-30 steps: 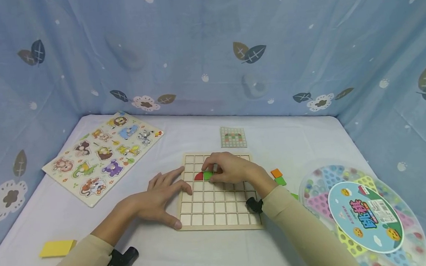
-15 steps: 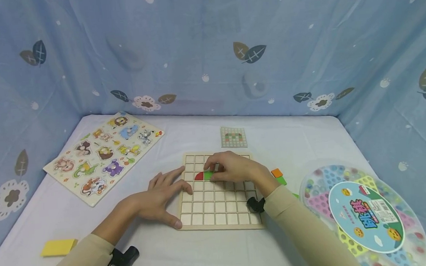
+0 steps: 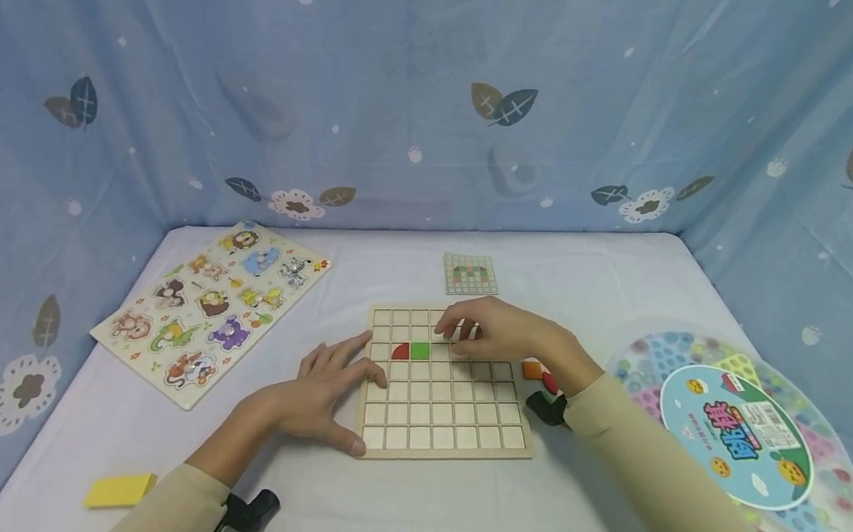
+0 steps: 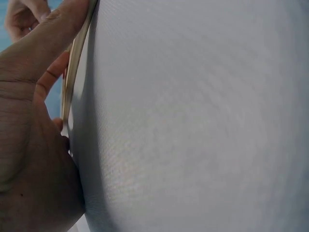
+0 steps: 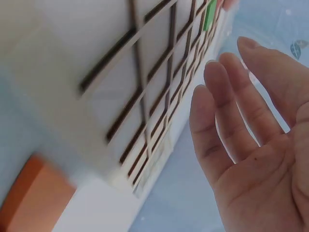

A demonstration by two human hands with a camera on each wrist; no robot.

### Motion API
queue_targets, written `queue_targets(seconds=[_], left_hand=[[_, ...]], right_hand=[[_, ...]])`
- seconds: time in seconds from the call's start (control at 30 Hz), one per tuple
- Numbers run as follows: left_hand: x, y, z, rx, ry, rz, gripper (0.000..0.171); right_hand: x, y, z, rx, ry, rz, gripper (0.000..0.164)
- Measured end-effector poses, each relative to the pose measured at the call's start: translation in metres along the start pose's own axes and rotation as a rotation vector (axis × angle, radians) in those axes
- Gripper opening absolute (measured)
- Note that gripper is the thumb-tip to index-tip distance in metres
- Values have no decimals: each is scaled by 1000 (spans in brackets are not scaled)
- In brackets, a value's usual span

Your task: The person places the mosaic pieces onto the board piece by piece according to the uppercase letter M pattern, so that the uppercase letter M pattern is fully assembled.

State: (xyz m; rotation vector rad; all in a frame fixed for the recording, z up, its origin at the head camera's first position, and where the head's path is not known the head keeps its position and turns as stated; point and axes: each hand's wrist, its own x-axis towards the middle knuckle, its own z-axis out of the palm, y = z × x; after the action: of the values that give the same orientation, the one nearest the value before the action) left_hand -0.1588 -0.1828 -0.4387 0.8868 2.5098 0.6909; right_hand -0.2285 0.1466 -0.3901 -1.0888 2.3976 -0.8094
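Observation:
A square wooden grid board (image 3: pixel 436 389) lies mid-table. In its upper left cells sit a red quarter-round tile (image 3: pixel 400 351) and, right beside it, a green square tile (image 3: pixel 420 351). My left hand (image 3: pixel 315 404) rests along the board's left edge, fingers spread over the rim and thumb at the near left corner. In the left wrist view the thumb (image 4: pixel 53 31) lies against the board's thin edge. Over the board's upper right part hovers my right hand (image 3: pixel 502 328), loosely bent. The right wrist view shows its fingers (image 5: pixel 224 87) apart, holding nothing.
A small pattern card (image 3: pixel 471 274) lies behind the board. Orange (image 3: pixel 531 370) and red (image 3: pixel 550 382) tiles lie at its right, partly behind the wrist. An animal knob puzzle (image 3: pixel 212 312) sits back left, a yellow block (image 3: pixel 119 491) front left, and a round Chinese checkers set (image 3: pixel 736 434) on the right.
My right hand has let go of the green tile and moved right, leaving it lying in its cell beside the red one. The left hand stays at the board's edge.

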Motion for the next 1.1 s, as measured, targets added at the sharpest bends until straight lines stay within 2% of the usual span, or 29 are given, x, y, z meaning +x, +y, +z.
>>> queue_targets(seconds=[0.53, 0.8, 1.1], left_hand=[[-3, 1, 0, -6, -1, 8, 80], [-4, 1, -2, -13, 3, 2, 80], [0, 2, -2, -2, 4, 14, 80]], right_hand=[[-45, 26, -15, 23, 47, 60, 32], [-60, 37, -20, 16, 58, 92, 32], [-75, 46, -17, 33, 69, 153, 43]])
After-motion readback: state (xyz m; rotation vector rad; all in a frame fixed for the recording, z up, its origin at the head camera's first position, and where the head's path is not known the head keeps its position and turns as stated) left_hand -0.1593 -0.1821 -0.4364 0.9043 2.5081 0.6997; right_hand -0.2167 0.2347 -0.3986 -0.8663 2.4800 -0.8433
